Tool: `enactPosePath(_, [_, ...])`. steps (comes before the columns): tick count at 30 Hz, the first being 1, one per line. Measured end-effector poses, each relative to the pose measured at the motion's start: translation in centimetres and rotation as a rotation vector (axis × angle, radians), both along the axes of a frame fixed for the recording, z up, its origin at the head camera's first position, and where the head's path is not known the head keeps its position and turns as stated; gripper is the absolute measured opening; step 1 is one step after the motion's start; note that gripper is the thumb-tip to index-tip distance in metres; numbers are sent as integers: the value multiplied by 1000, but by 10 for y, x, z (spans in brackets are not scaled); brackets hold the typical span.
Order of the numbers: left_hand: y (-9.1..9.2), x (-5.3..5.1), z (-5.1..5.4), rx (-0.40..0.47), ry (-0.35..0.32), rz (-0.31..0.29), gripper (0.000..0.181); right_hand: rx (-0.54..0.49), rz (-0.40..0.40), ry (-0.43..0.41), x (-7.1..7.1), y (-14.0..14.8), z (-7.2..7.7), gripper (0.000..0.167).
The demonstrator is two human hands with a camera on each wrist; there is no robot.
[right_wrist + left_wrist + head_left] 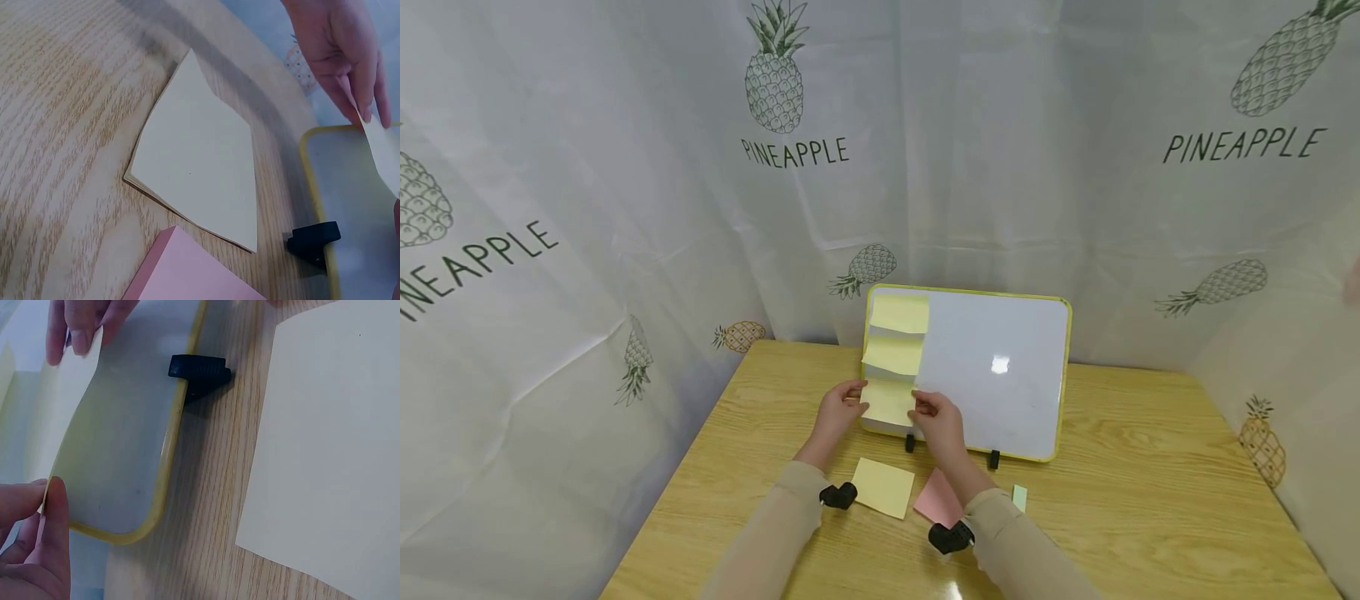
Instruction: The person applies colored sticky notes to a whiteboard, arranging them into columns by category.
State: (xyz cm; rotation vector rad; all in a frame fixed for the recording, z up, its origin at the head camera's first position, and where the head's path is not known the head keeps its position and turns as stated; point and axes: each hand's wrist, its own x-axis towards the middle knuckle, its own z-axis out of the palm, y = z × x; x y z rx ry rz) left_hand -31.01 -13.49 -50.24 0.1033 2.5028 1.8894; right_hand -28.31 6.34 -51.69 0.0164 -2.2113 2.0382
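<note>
A pale yellow sticky note (889, 403) lies across the lower left corner of a yellow-framed whiteboard (988, 375). My left hand (835, 419) pinches its left edge between thumb and fingers, and my right hand (942, 425) pinches the right edge. In the left wrist view the note (65, 394) bows between both hands, its lower edge standing off the board. Directly above are two more yellow notes, an upper one (900, 315) and a middle one (895, 356), whose lower edges curl outward. Only a sliver of my right hand shows in the right wrist view.
A yellow sticky-note pad (883, 487) lies on the wooden table (1135, 467) before the board. To its right are a pink pad (937, 500), partly behind my right forearm, and a small green strip (1019, 497). Black feet (995, 459) hold the board's lower edge. A pineapple-print curtain (985, 167) hangs behind.
</note>
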Motion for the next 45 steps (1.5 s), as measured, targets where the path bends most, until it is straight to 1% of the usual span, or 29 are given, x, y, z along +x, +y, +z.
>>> enactPosePath(1, [0,0,0,0,-5,5,41,8,-2,5,0,0,0,33])
enactPosePath(2, [0,-4,-5,-6,-2,10,41,14,-5,8,-1,0,0,34])
enactPosePath(9, [2,-6,-6,-1,11,11,41,31,-18,11,-2,-1,0,34])
enactPosePath(15, [3,-8,-9,-29,35,17,42,42,-23,11,-4,0,-3,35])
enactPosePath(18, [3,-8,-8,-52,46,27,41,57,-25,17,-5,0,-6,35])
enactPosePath(25, [5,-6,-3,-151,70,41,42,109,-36,30,-9,0,-10,35])
enactPosePath(28, [6,-5,-1,-154,83,32,43,146,-36,43,-9,0,-10,35])
enactPosePath(32, [8,-4,0,-163,62,32,42,196,-37,71,-5,1,-9,35])
enactPosePath(35, [10,-2,1,-192,44,41,43,217,-43,95,1,6,-8,35])
enactPosePath(38, [11,0,3,-214,41,43,44,231,-48,106,6,12,-10,34])
enactPosePath(40, [12,0,4,-212,36,41,45,245,-46,107,10,17,-11,33])
enactPosePath(45, [15,1,5,-184,20,8,50,283,-27,107,20,31,-15,31])
